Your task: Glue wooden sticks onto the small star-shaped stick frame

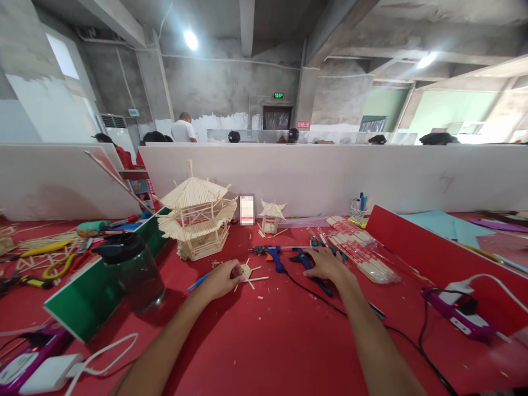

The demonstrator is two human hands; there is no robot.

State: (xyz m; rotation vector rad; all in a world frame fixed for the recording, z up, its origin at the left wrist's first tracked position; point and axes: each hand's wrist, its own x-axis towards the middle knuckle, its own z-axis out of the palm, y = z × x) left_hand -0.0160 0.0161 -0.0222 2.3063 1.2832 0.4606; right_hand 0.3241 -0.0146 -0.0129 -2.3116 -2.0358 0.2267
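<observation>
My left hand (223,278) rests on the red table (280,341), fingers closed on a small flat piece made of wooden sticks (248,273). My right hand (328,264) lies over a blue glue gun (307,261), its fingers spread on it. A second blue glue gun (270,254) lies just left of it. A large stick pagoda (196,217) stands behind my left hand. A small stick pavilion (272,215) stands further back by the white partition.
A dark jar (134,272) and a green board (93,286) sit at left. Packs of chopsticks (363,253) lie at right. A purple power strip (462,316) with cables sits at far right. Tools litter the left table. People sit beyond the white partition (330,176).
</observation>
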